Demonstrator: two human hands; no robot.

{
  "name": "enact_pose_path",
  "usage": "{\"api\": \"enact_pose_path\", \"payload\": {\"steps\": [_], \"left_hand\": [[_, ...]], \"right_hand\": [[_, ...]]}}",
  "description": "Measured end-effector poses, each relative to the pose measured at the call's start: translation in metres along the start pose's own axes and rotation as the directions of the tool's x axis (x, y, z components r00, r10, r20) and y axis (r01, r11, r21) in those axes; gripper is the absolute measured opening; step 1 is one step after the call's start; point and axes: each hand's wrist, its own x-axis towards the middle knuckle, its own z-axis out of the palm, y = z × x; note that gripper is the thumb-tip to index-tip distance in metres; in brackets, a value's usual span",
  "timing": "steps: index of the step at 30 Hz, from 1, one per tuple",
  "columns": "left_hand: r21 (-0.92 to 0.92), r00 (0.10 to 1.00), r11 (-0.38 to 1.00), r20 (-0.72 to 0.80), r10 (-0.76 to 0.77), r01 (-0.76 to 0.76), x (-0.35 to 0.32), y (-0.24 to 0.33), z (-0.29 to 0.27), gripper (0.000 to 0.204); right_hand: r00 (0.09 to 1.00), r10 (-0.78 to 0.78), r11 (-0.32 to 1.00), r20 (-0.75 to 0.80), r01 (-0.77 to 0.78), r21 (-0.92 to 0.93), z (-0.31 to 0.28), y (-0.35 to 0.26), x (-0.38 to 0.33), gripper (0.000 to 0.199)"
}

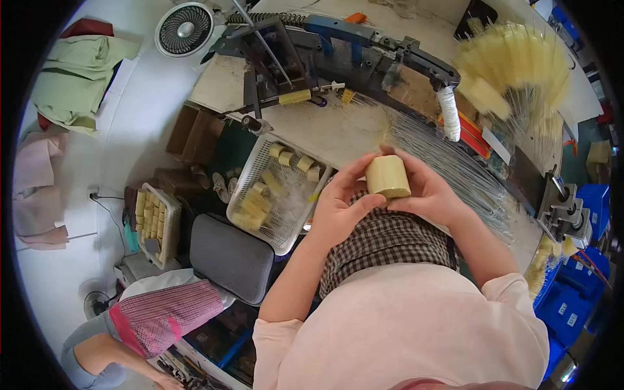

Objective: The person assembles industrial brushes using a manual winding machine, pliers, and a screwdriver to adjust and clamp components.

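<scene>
Both my hands hold one short pale-yellow bundle of bristle fibres in front of my chest. My left hand cups it from the left, with the thumb along its lower edge. My right hand wraps it from behind and the right. Under my hands lies the workbench, with a fan of thin metal wires spread across it. To the left of my left hand stands a white mesh basket holding several similar yellow bundles.
A dark metal machine sits at the bench's far side, with a white fan to its left. Finished yellow brushes pile at the right. A second basket of bundles, a grey seat cushion and another person are lower left. Blue bins stand right.
</scene>
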Motion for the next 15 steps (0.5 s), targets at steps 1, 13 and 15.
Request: {"api": "enact_pose_path", "payload": {"steps": [1,13,15], "left_hand": [[0.079,0.996,0.993,-0.015,0.090,-0.088,0.001,-0.002,0.000,0.075],[-0.584,0.972,0.803,-0.233,-0.024,-0.120,-0.003,-0.028,-0.027,0.053],[-0.535,0.934,0.815,-0.356,0.018,-0.220,-0.013,-0.032,-0.051,0.050]], "right_hand": [[0.999,0.021,1.000,-0.036,-0.022,-0.011,0.001,-0.001,0.000,0.078],[0.968,-0.120,0.478,0.220,0.250,-0.842,0.006,0.011,0.065,0.069],[0.957,-0.162,0.388,0.239,0.284,-0.877,-0.008,0.025,0.094,0.061]]}}
